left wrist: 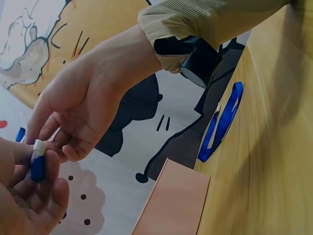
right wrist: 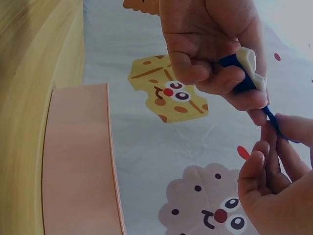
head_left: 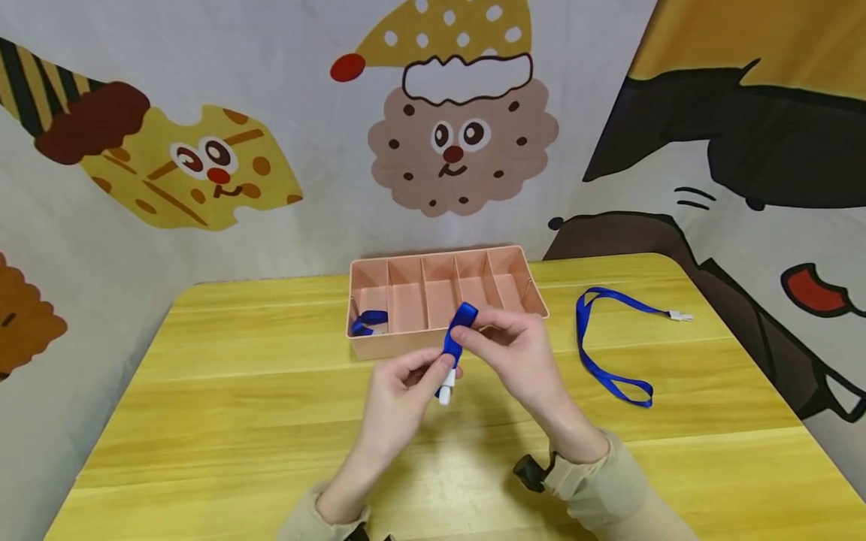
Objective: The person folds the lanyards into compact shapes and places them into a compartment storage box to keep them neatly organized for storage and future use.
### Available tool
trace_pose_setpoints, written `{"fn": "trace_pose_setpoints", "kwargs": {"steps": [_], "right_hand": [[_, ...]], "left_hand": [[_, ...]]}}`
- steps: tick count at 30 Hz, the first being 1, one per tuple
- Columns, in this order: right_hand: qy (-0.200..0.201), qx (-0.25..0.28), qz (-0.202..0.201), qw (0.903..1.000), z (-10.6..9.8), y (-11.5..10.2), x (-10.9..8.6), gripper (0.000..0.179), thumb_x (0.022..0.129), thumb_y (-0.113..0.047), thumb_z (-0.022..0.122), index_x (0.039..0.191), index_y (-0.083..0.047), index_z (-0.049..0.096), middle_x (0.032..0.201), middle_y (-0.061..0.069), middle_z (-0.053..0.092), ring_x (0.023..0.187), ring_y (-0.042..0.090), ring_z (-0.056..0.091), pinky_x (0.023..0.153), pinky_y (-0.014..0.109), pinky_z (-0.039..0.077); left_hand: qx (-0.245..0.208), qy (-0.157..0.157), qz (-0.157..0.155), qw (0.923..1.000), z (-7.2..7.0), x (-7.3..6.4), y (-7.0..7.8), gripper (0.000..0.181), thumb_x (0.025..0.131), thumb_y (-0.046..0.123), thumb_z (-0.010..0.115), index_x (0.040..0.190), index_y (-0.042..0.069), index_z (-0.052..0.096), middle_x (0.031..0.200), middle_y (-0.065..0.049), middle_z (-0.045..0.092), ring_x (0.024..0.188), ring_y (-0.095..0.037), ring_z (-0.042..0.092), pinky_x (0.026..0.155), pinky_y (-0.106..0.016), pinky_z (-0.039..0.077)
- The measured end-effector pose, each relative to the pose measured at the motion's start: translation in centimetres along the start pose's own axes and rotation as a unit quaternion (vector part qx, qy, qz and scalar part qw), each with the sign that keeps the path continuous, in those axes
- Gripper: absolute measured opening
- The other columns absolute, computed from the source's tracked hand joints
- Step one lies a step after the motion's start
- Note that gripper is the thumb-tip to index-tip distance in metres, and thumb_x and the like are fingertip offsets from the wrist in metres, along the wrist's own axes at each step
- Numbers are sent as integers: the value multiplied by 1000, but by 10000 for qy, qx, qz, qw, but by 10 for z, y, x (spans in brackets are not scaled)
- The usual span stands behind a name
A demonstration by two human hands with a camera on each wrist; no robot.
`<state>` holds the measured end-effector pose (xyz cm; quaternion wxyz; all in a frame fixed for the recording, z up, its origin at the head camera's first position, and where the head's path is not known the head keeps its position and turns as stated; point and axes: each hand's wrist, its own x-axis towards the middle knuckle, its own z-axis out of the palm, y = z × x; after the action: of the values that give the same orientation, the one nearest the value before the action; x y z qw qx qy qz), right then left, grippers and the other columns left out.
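Between both hands, above the table in front of the box, is a folded blue lanyard (head_left: 462,319) with a white plastic clip (head_left: 445,392). My left hand (head_left: 401,394) pinches its lower part just above the clip, thumb on the near side. Higher up, the right hand (head_left: 519,359) pinches the folded strap between thumb and fingers. The right wrist view shows the clip (right wrist: 248,61) lying against the left fingers, with the strap (right wrist: 270,117) running on to the right fingertips. Part of the strap is hidden by the fingers.
A pink box (head_left: 379,346) with several compartments stands behind the hands; its leftmost compartment holds a blue lanyard (head_left: 368,318). Another blue lanyard (head_left: 595,368) lies loosely looped on the wooden table (head_left: 223,421) at right. A cartoon-printed cloth (head_left: 304,248) hangs behind the table.
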<state>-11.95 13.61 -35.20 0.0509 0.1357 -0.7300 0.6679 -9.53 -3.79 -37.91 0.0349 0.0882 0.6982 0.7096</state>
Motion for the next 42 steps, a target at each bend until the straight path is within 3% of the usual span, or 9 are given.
{"fn": "trace_pose_setpoints", "kwargs": {"steps": [5,10,14,20,27,32,38,42], "right_hand": [[151,211,229,9994,2,1,0,6,96,-3,74,95,0,78,93,-4,77,90,8,74,90,28,64],[124,-1,381,9992,4,3,-1,9,96,-5,75,99,4,77,96,3,78,92,8,74,88,27,64],[80,-114,123,9998,4,4,0,5,95,-4,75,95,1,77,93,5,79,88,8,71,84,25,63],[352,-124,-294,9989,2,5,3,7,94,1,75,92,-3,80,93,12,79,88,6,71,82,22,63],[218,-87,3,9997,3,6,2,12,96,-3,74,101,7,78,94,-10,79,91,5,73,87,23,64],[193,-174,-264,9993,4,5,1,9,95,2,73,97,10,77,93,-5,79,88,5,73,82,23,64],[-26,-265,-344,9991,3,6,2,12,95,2,73,103,10,77,96,-20,74,88,3,72,80,21,63],[-134,-245,-380,9989,2,5,2,12,95,5,72,104,11,77,96,-19,73,89,3,70,79,20,63]], "left_hand": [[86,161,47,9998,2,-1,0,22,101,5,66,115,-8,76,97,-29,79,79,0,73,73,-19,61],[53,392,55,9992,1,0,-1,20,101,6,67,112,-7,77,95,-28,79,78,-2,73,72,-19,60],[-78,331,-19,9994,0,1,-1,21,102,6,66,115,-7,76,99,-29,79,82,-5,75,76,-20,62],[-327,337,-200,9987,0,4,-2,21,99,3,69,116,-9,75,104,-31,78,83,-5,77,74,-21,63],[-315,527,-76,9981,-1,4,-2,18,99,3,68,109,-10,76,100,-33,77,76,-1,74,69,-19,60],[-237,448,-112,9987,-2,3,-2,19,100,4,68,109,-10,76,99,-33,77,71,-2,71,66,-20,60],[-283,511,-147,9982,-2,4,-1,19,100,6,68,108,-9,77,99,-32,78,71,-2,71,66,-19,58],[-260,557,-135,9980,-2,4,-1,18,100,7,69,107,-8,77,97,-29,79,70,-2,70,65,-20,58]]}}
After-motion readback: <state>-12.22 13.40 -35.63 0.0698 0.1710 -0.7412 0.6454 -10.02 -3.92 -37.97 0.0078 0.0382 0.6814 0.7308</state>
